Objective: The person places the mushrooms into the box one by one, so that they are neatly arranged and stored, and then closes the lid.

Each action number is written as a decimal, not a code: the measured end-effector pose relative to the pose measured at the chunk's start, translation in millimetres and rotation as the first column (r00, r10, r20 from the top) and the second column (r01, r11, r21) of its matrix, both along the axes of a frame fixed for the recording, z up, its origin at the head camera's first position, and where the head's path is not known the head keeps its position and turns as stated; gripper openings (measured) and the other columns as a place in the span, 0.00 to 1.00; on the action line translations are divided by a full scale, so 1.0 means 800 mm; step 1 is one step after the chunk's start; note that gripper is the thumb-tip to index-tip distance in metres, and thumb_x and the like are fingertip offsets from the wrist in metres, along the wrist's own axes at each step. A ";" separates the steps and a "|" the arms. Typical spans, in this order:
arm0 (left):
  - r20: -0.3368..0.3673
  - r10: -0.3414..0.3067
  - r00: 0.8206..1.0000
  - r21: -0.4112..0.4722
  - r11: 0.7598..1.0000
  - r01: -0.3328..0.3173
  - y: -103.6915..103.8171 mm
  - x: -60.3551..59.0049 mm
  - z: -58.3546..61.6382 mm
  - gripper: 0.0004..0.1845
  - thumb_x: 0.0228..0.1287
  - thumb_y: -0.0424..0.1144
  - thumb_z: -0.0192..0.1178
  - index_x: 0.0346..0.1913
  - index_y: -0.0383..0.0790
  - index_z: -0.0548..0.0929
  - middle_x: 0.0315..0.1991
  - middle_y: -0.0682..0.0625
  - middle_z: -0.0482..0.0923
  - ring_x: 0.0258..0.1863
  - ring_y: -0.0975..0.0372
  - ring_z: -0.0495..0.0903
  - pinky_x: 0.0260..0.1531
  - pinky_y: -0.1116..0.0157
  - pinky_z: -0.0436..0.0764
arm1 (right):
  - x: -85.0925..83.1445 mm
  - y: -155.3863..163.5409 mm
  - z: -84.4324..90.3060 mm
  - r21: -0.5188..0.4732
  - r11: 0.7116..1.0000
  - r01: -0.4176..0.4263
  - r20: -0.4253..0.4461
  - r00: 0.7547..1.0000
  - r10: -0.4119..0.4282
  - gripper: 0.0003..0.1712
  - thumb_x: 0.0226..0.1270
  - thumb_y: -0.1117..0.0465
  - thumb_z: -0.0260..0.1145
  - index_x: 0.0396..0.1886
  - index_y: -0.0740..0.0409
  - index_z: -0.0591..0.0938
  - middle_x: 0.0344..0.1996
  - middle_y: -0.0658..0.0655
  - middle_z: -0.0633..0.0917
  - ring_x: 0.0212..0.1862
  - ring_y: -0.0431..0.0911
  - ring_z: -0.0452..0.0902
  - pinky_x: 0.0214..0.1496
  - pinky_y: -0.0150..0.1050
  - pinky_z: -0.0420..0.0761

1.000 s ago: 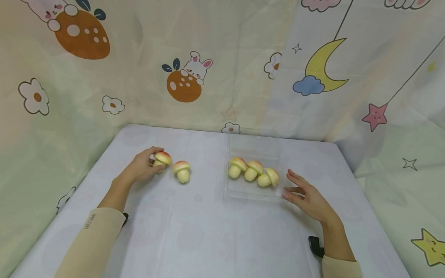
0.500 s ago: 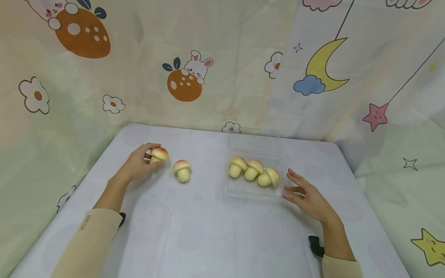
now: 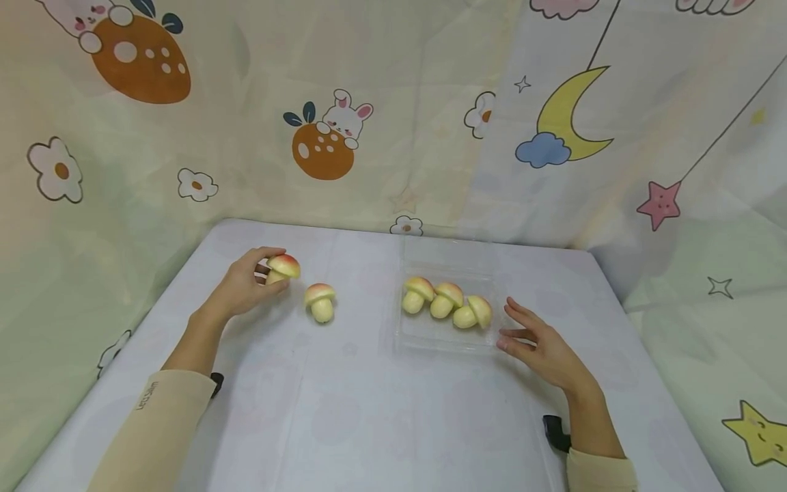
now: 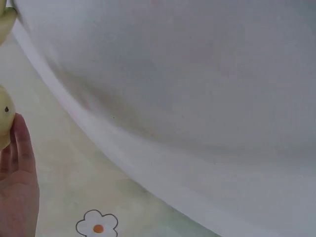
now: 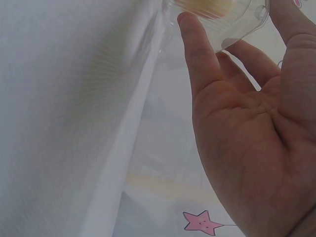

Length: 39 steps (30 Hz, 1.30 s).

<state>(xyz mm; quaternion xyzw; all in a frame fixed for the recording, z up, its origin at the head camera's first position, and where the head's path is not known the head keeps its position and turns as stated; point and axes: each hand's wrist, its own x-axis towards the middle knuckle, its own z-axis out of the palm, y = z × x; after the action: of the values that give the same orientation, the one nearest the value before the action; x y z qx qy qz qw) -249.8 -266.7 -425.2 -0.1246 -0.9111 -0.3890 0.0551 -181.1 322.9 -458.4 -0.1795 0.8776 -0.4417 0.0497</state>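
Covering the table is white cloth, cartoon curtains behind. Left hand at 10 o'clock pinches a mushroom; right hand, fingers spread, touches the clear tray at 3 o'clock. Only the right wrist view shows that palm open

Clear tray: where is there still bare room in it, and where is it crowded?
The clear tray has three mushrooms in a row across its middle. Its near strip and far part look bare. The right hand rests at its near right corner; the left hand holds another mushroom well away.
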 end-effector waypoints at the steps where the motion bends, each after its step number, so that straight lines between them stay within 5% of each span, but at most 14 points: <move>1: -0.002 0.000 1.000 0.001 1.000 0.000 0.001 0.000 0.002 0.34 0.64 0.38 0.72 0.71 0.40 0.72 0.62 0.41 0.74 0.52 0.45 0.81 0.52 0.49 0.83 | 0.000 0.000 0.000 -0.002 1.000 -0.001 0.000 1.000 0.001 0.47 0.72 0.52 0.70 0.81 0.61 0.59 0.82 0.57 0.54 0.64 0.56 0.79 0.57 0.22 0.75; 12: 0.032 -0.026 0.999 0.008 1.000 0.026 0.018 -0.001 0.007 0.34 0.64 0.40 0.73 0.72 0.43 0.72 0.64 0.42 0.73 0.53 0.48 0.80 0.52 0.53 0.84 | 0.000 -0.001 0.001 -0.008 1.000 -0.003 0.007 1.000 0.003 0.47 0.72 0.52 0.70 0.81 0.62 0.58 0.83 0.58 0.53 0.65 0.56 0.79 0.58 0.22 0.75; 21: -0.006 -0.078 0.997 0.131 0.988 0.079 0.056 -0.004 0.019 0.34 0.62 0.40 0.75 0.70 0.48 0.74 0.63 0.48 0.75 0.52 0.50 0.82 0.48 0.64 0.84 | 0.000 0.000 0.001 -0.004 1.000 -0.004 0.004 1.000 0.004 0.47 0.72 0.52 0.70 0.81 0.61 0.58 0.82 0.58 0.53 0.65 0.55 0.79 0.58 0.22 0.75; 28: -0.015 -0.134 0.991 0.155 0.979 0.135 0.079 -0.005 0.034 0.34 0.61 0.38 0.75 0.70 0.51 0.74 0.63 0.52 0.75 0.51 0.54 0.83 0.51 0.53 0.84 | 0.000 -0.001 -0.001 -0.015 1.000 -0.004 0.004 1.000 0.004 0.47 0.72 0.52 0.70 0.81 0.61 0.58 0.83 0.58 0.53 0.65 0.56 0.79 0.58 0.22 0.75; 39: 0.003 -0.206 0.978 0.188 0.961 0.202 0.102 0.006 0.039 0.33 0.63 0.42 0.74 0.70 0.52 0.74 0.60 0.51 0.78 0.51 0.55 0.83 0.50 0.62 0.84 | 0.001 0.000 0.002 -0.002 1.000 -0.003 -0.001 1.000 0.003 0.47 0.72 0.52 0.70 0.81 0.60 0.58 0.83 0.58 0.53 0.65 0.56 0.79 0.58 0.21 0.75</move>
<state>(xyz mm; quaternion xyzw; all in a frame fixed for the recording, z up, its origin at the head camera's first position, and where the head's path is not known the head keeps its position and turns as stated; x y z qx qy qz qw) -244.6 -185.2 -394.3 -0.2079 -0.8534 -0.4778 0.0160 -180.7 323.0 -457.2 -0.1809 0.8769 -0.4426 0.0498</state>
